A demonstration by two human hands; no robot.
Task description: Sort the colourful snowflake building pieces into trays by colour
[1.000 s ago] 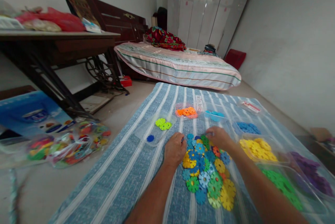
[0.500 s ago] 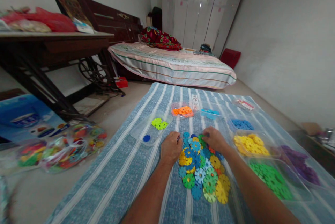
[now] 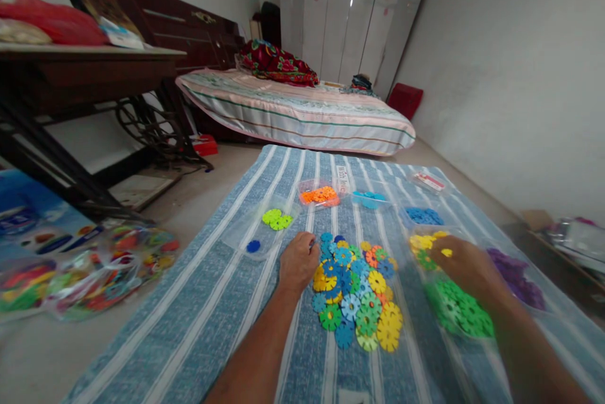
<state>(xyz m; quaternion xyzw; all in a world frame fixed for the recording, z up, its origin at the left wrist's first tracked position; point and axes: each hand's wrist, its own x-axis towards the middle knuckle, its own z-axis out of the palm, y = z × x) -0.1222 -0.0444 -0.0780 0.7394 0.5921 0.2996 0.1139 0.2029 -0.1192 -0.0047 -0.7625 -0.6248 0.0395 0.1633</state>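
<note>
While my left hand [image 3: 297, 261] rests knuckles-up at the nine o'clock edge of the mixed pile of snowflake discs [image 3: 357, 294], its fingers are curled together against the pile's nearest blue and yellow pieces; I cannot tell whether they pinch one. My right hand [image 3: 466, 267] hangs out at three o'clock from the pile, over the seam between the clear tray of yellow discs [image 3: 422, 241] and the clear tray of green discs [image 3: 460, 311]. A green disc [image 3: 426, 261] shows at its fingertips, but the hand is blurred and I cannot tell whether the fingers are clamped on it or merely above it.

The pile lies loose on the blue striped mat [image 3: 208, 322], its colours jumbled: blue, yellow, green, orange, red. Around it, other clear trays sit in an arc. At ten o'clock one holds lime-green discs [image 3: 276, 219] and a single dark blue disc [image 3: 253, 246]. At twelve o'clock stands the tray of orange discs [image 3: 320, 195], with the light blue discs [image 3: 368, 197] just to its right. At two o'clock are the royal blue discs [image 3: 424, 215], and the purple discs [image 3: 515, 275] lie beyond my right hand.

Off the mat at nine o'clock, plastic bags of unsorted discs [image 3: 89, 271] lie on the floor.
</note>
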